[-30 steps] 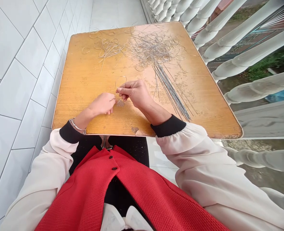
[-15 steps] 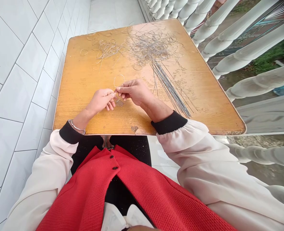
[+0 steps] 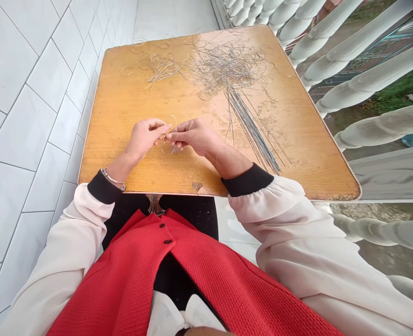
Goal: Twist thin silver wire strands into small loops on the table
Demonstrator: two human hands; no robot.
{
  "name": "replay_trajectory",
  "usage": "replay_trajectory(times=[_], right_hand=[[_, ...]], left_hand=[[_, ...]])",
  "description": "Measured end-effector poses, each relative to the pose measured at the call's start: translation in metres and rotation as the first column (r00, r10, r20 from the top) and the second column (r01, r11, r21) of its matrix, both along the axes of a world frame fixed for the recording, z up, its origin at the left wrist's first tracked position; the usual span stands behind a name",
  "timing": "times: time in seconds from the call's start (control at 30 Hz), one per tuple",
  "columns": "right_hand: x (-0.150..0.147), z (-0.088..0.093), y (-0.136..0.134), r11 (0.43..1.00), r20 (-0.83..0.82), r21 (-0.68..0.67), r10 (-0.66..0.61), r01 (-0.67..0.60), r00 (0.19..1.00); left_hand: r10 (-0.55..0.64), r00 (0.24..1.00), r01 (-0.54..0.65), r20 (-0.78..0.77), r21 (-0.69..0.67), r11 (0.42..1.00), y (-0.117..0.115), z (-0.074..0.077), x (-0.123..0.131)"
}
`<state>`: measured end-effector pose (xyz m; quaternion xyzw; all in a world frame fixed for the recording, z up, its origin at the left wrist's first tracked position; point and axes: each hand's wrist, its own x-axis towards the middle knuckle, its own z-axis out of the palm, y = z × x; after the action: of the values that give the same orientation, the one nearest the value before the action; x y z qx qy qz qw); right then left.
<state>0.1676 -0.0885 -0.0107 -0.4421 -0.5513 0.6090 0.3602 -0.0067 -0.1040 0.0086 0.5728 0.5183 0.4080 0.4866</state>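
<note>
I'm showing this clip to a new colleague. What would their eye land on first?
A tangle of thin wire loops heaped on the far half of the orange wooden tabletop stands out first, with straight wires running from it toward the near right. Near the centre, the left hand and right hand meet at a thin wire loop. Below the table edge is a red waistcoat.

The daylight is bright and soft, and it seems to come from my right, past the balusters [image 3: 367, 60]. The white tiles [image 3: 27, 130] look almost washed out. A pale sheen lies across the far part of the bench [image 3: 122, 140], and only a faint shadow sits under my left hand [image 3: 143, 140]. The wide lens bends the balusters and tile lines toward the edges, and the ground [image 3: 398, 88] beyond looks soft.
</note>
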Motion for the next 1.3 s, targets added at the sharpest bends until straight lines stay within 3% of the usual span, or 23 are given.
replay_trajectory(times=[0.3, 0.6, 0.7, 0.93, 1.03, 1.13, 1.23, 1.3], right_hand=[[-0.001, -0.006, -0.003, 1.0, -0.017, 0.028, 0.008, -0.008, 1.0], [-0.004, 0.001, -0.009, 0.999, -0.044, 0.03, -0.032, 0.034, 0.999], [-0.005, 0.001, -0.009, 0.999, -0.038, 0.039, -0.03, 0.031, 0.999], [-0.01, -0.002, -0.012, 0.969, 0.096, 0.225, -0.123, 0.099, 0.988], [-0.011, -0.009, -0.013, 0.9, 0.255, 0.427, -0.214, 0.088, 0.943], [-0.009, -0.016, -0.012, 0.761, 0.385, 0.649, -0.306, -0.02, 0.871], [-0.006, -0.02, -0.011, 0.64, 0.471, 0.755, -0.38, -0.141, 0.796], [-0.005, -0.021, -0.012, 0.606, 0.518, 0.772, -0.421, -0.194, 0.745]], left_hand=[[0.117, 0.989, -0.114, 0.095, -0.03, 0.993, 0.003, 0.003, -0.001], [-0.028, 0.997, 0.035, 0.07, -0.096, 0.995, -0.001, 0.01, -0.007], [-0.019, 0.996, 0.029, 0.092, -0.106, 0.994, -0.001, 0.01, -0.008], [0.03, 0.992, -0.016, 0.125, -0.111, 0.994, -0.002, 0.011, -0.005], [0.035, 0.989, -0.018, 0.14, -0.114, 0.993, -0.003, 0.011, -0.004], [0.023, 0.988, -0.006, 0.154, -0.11, 0.994, -0.003, 0.011, -0.004], [0.028, 0.987, -0.01, 0.16, -0.113, 0.994, -0.003, 0.011, -0.004], [0.027, 0.988, -0.01, 0.155, -0.114, 0.993, -0.003, 0.011, -0.004]])
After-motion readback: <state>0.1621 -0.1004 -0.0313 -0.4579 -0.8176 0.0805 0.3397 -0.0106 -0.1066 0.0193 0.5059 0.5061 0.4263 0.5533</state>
